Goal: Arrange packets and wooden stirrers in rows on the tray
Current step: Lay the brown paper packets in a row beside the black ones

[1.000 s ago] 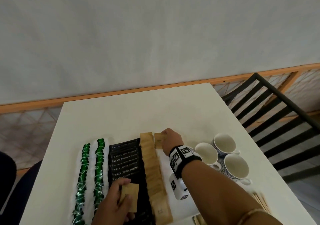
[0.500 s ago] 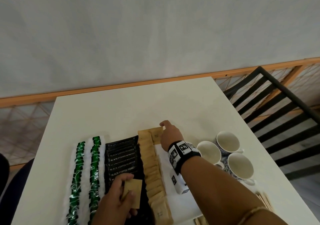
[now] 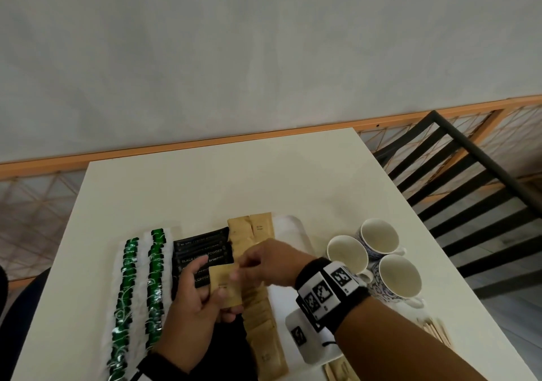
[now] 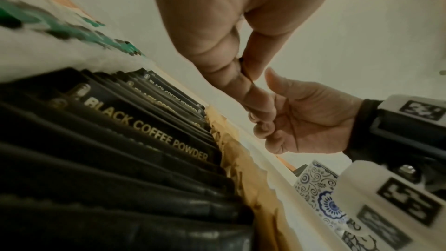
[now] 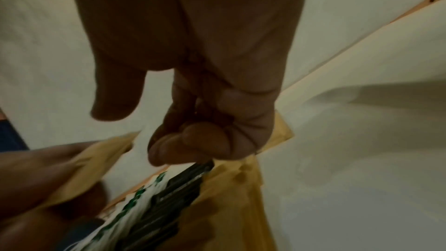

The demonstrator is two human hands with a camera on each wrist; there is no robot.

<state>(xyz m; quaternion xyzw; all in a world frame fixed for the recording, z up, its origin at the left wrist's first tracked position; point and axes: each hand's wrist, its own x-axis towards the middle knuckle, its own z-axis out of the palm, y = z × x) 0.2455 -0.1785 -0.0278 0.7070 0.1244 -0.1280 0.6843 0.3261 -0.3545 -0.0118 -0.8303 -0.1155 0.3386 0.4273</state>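
Observation:
A white tray [image 3: 293,229] holds two rows of green packets [image 3: 126,286], a row of black coffee packets [image 3: 202,248] and a row of brown packets [image 3: 259,319]. One more brown packet [image 3: 261,228] lies alone at the far end, beside that row. My left hand [image 3: 224,295] grips a brown packet [image 3: 224,279] above the black row. My right hand [image 3: 249,263] hovers right beside that packet's top edge. In the right wrist view its fingers [image 5: 193,140] are curled with the thumb apart and nothing between them, and the held packet [image 5: 96,159] is at lower left.
Three blue-patterned white cups [image 3: 381,257] stand to the right of the tray. Wooden stirrers [image 3: 434,329] lie near the table's front right edge. A black chair [image 3: 469,181] stands at the right. The far half of the white table [image 3: 220,181] is bare.
My right hand left the brown packet at the tray's far end and drew back to the packet in my left hand. My left hand raised its packet forward over the black row.

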